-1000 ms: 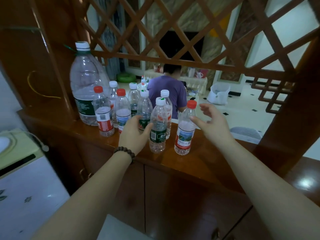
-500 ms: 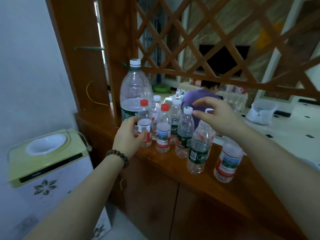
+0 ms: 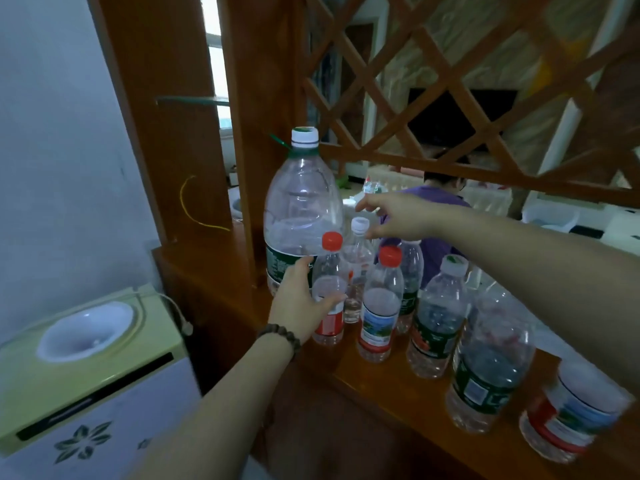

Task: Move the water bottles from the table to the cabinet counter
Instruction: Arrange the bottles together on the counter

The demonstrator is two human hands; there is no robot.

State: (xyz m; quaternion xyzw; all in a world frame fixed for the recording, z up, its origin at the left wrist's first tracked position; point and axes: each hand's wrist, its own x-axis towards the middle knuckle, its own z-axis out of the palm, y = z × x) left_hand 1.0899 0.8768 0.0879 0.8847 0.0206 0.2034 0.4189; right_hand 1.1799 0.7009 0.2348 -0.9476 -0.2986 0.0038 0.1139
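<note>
Item: my left hand (image 3: 300,308), beaded bracelet (image 3: 281,337) at the wrist, thumb and fingers curled round the label band of a red-capped small bottle (image 3: 329,299) standing on the wooden cabinet counter (image 3: 377,379). Item: my right hand (image 3: 398,216), fingers loosely spread and holding nothing, hovering just above a white-capped small bottle (image 3: 358,265) behind the held one. Item: large clear jug (image 3: 303,216), white cap, green neck ring, immediately behind my left hand. Item: a second red-capped bottle with a blue label (image 3: 381,306) just right of my left hand; green-labelled bottles (image 3: 438,320) and one more labelled bottle (image 3: 571,414) below my right forearm, all on the counter, crowded. Item: water dispenser (image 3: 86,362) to the left of my left arm; lattice screen (image 3: 450,98) above my right hand; a seated person in purple beyond it. Handling note, as judgement: these look light and part-empty, so I nudge the held bottle slowly, low on its body, and steady the neighbours so none topples.
</note>
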